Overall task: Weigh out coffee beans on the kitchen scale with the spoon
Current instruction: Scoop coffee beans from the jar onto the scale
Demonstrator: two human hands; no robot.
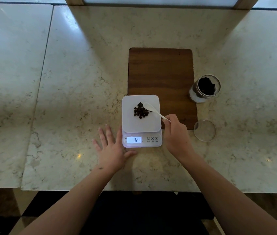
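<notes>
A white kitchen scale (131,122) stands in front of me, its lit display reading 020. A small heap of dark coffee beans (140,110) lies on its platform. My right hand (176,134) grips the handle of a white spoon (150,107), whose bowl rests just right of the heap and looks empty. My left hand (111,146) lies flat on the counter with fingers spread, touching the scale's left front corner. An open glass jar (205,87) with more beans stands to the right.
A dark wooden board (161,70) lies behind and partly under the scale. The jar's clear round lid (204,130) lies flat right of my right hand. The marble counter (76,92) has a seam at the left and its front edge close to me.
</notes>
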